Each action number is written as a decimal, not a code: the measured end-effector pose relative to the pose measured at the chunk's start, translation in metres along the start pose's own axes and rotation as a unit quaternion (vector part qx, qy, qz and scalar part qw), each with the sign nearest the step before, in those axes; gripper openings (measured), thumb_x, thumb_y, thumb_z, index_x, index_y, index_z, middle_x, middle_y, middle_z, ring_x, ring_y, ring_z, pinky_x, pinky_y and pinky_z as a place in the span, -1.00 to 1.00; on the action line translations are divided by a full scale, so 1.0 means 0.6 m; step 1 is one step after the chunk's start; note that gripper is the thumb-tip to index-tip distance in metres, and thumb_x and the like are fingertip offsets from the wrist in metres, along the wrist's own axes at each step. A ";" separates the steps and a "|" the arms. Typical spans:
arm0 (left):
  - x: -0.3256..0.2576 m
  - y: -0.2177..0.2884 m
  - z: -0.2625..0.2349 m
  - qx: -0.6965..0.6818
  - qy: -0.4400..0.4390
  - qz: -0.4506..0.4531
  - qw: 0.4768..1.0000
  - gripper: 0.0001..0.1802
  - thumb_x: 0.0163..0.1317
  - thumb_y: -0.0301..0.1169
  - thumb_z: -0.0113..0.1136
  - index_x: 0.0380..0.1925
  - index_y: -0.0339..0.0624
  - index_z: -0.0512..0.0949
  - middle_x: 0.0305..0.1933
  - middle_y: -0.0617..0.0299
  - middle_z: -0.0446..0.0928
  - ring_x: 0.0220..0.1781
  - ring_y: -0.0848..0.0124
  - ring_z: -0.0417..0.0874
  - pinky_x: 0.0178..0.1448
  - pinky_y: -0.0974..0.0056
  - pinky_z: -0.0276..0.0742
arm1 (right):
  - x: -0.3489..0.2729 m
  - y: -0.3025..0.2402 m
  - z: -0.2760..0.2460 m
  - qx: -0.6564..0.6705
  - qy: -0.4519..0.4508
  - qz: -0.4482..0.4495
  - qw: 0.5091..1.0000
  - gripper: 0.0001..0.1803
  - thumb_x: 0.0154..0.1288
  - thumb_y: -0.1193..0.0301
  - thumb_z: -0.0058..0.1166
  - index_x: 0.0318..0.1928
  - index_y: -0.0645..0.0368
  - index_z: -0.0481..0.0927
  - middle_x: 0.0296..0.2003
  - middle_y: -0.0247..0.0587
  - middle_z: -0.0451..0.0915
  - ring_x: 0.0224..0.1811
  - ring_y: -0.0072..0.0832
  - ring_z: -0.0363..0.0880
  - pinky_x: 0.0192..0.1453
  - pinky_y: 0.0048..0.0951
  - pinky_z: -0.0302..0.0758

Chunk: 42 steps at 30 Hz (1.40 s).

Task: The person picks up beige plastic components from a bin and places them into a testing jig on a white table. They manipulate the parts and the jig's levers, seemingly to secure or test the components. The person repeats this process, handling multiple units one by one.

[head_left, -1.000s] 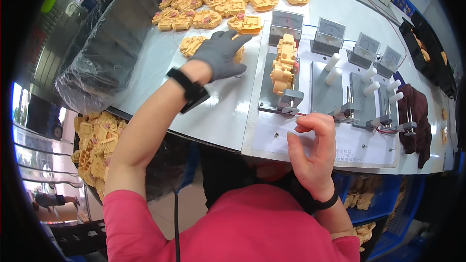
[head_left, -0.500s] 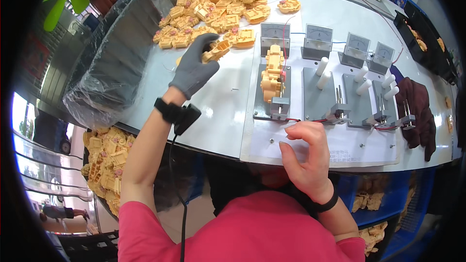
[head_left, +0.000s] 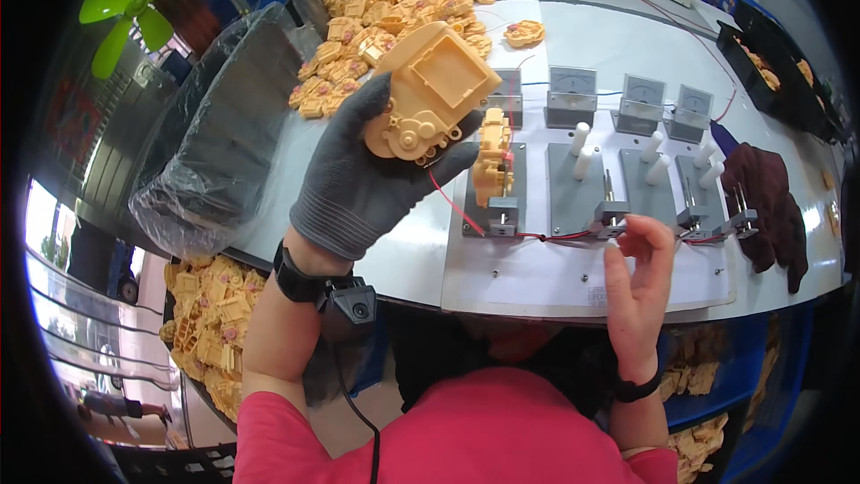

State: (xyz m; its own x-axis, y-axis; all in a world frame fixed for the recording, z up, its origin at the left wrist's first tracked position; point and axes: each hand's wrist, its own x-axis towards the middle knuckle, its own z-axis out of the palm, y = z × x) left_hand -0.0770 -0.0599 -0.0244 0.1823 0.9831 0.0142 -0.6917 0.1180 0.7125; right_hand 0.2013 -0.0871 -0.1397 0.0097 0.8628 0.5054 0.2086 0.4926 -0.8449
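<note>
In my gloved left hand is a yellow plastic gear housing, raised above the table with its square recess and round gear shapes showing. A red wire trails from its lower side. Another yellow gear housing stands upright on the leftmost grey test fixture, beside the held one. My bare right hand hovers at the front of the second fixture, fingers bent, thumb and forefinger apart, nothing seen between them. Thin red and black wires run along the fronts of the fixtures.
Behind the left hand lies a heap of yellow housings. Dial meters stand behind the fixtures, which carry white pegs. A plastic-lined bin is at left, a dark cloth at right. A green fan sits far left.
My left hand has come away from the heap toward me, lifting the gear housing into full view. My right hand has moved right, from the first fixture to the second.
</note>
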 end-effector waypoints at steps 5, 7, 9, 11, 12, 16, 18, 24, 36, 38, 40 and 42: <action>0.030 -0.020 0.019 0.149 -0.017 0.031 0.988 -0.34 0.31 -0.31 0.20 0.37 -0.22 0.24 0.26 0.08 0.42 0.28 0.22 0.51 0.34 0.09 0.49 | 0.002 0.009 0.000 0.032 -0.021 0.016 0.999 -0.61 0.26 0.59 0.18 0.10 0.20 0.49 -0.08 -0.22 0.49 -0.13 -0.45 0.48 0.02 -0.43 0.45; 0.033 -0.020 0.035 0.265 -0.003 0.036 0.964 -0.31 0.19 -0.52 0.26 0.34 -0.24 0.28 0.17 0.14 0.47 0.19 0.36 0.55 0.30 0.24 0.51 | 0.004 0.008 -0.002 0.049 -0.026 0.022 0.998 -0.61 0.26 0.58 0.19 0.10 0.19 0.50 -0.10 -0.22 0.51 -0.13 -0.45 0.51 0.02 -0.43 0.46; 0.044 -0.017 0.034 0.365 0.002 0.033 0.930 -0.29 0.16 -0.54 0.29 0.34 -0.24 0.28 0.13 0.15 0.50 0.15 0.39 0.58 0.29 0.29 0.51 | 0.006 0.008 -0.003 0.063 -0.027 0.020 0.997 -0.62 0.27 0.58 0.19 0.10 0.19 0.51 -0.10 -0.23 0.52 -0.13 -0.45 0.53 0.02 -0.43 0.47; 0.059 -0.013 0.026 0.414 -0.014 0.025 0.910 -0.29 0.14 -0.55 0.32 0.32 -0.23 0.30 0.06 0.19 0.54 0.10 0.43 0.61 0.28 0.34 0.50 | 0.006 0.007 -0.005 0.065 -0.032 0.021 0.997 -0.62 0.28 0.57 0.19 0.11 0.19 0.52 -0.10 -0.22 0.53 -0.13 -0.46 0.56 0.03 -0.43 0.48; 0.067 -0.012 0.022 0.417 -0.018 0.021 0.909 -0.30 0.14 -0.56 0.33 0.30 -0.22 0.31 0.06 0.20 0.54 0.10 0.44 0.60 0.28 0.34 0.50 | 0.006 0.008 -0.006 0.066 -0.035 0.021 0.997 -0.62 0.28 0.57 0.19 0.11 0.19 0.52 -0.09 -0.22 0.54 -0.12 -0.46 0.57 0.03 -0.44 0.48; 0.086 -0.007 0.023 0.439 -0.031 -0.007 0.898 -0.36 0.14 -0.62 0.31 0.25 -0.18 0.36 0.09 0.20 0.51 0.14 0.43 0.58 0.30 0.32 0.49 | 0.006 0.004 -0.007 0.061 -0.039 0.013 0.997 -0.62 0.28 0.57 0.20 0.11 0.19 0.53 -0.10 -0.22 0.56 -0.14 -0.46 0.58 0.01 -0.45 0.48; 0.093 -0.004 0.026 0.448 -0.032 -0.041 0.893 -0.34 0.14 -0.70 0.28 0.26 -0.18 0.35 0.17 0.18 0.47 0.22 0.38 0.55 0.38 0.30 0.43 | 0.007 0.002 -0.010 0.053 -0.038 0.002 0.998 -0.64 0.27 0.56 0.22 0.08 0.19 0.53 -0.12 -0.23 0.57 -0.17 -0.47 0.59 -0.02 -0.46 0.48; 0.116 -0.011 0.025 0.458 -0.053 -0.038 0.887 -0.40 0.14 -0.61 0.31 0.22 -0.15 0.40 0.00 0.21 0.57 0.08 0.43 0.63 0.21 0.31 0.57 | 0.006 0.011 -0.018 0.130 -0.069 0.011 0.989 -0.71 0.22 0.53 0.28 -0.05 0.17 0.55 -0.23 -0.29 0.57 -0.35 -0.54 0.46 -0.21 -0.50 0.45; 0.183 -0.031 0.053 0.716 -0.112 0.061 0.686 -0.50 0.05 -0.68 0.26 0.05 -0.15 0.51 0.13 0.19 0.47 0.14 0.30 0.57 0.25 0.30 0.49 | 0.012 0.007 -0.021 0.110 -0.063 -0.031 0.991 -0.70 0.19 0.47 0.31 -0.08 0.16 0.56 -0.26 -0.29 0.56 -0.42 -0.55 0.40 -0.29 -0.51 0.42; 0.203 -0.041 0.049 0.818 -0.188 0.190 0.509 -0.49 0.00 -0.70 0.27 0.01 -0.14 0.53 0.09 0.13 0.48 0.12 0.19 0.57 0.23 0.26 0.50 | 0.012 0.009 -0.022 0.111 -0.067 -0.030 0.991 -0.70 0.18 0.47 0.31 -0.07 0.16 0.56 -0.25 -0.29 0.56 -0.42 -0.55 0.40 -0.29 -0.51 0.42; 0.206 -0.059 0.060 0.823 -0.210 0.196 0.491 -0.50 -0.05 -0.70 0.31 -0.05 -0.12 0.55 0.05 0.05 0.46 0.11 0.07 0.55 0.22 0.19 0.51 | 0.011 0.010 -0.022 0.113 -0.067 -0.033 0.991 -0.69 0.18 0.47 0.31 -0.06 0.15 0.55 -0.25 -0.29 0.57 -0.42 -0.54 0.40 -0.29 -0.51 0.42; 0.197 -0.069 0.077 0.833 -0.242 0.203 0.453 -0.50 -0.06 -0.69 0.33 -0.06 -0.09 0.55 0.06 0.05 0.47 0.11 0.07 0.55 0.21 0.17 0.52 | 0.012 0.012 -0.021 0.117 -0.062 -0.039 0.990 -0.68 0.18 0.48 0.31 -0.06 0.15 0.55 -0.24 -0.29 0.57 -0.42 -0.54 0.39 -0.30 -0.50 0.42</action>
State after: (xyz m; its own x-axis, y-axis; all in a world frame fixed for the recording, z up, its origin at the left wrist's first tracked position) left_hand 0.0052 0.0452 -0.0199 0.6878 0.6831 0.2457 0.6784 -0.7253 0.1172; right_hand 0.2154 -0.0789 -0.1397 -0.1209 0.8209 0.5581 -0.0277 0.5592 -0.8286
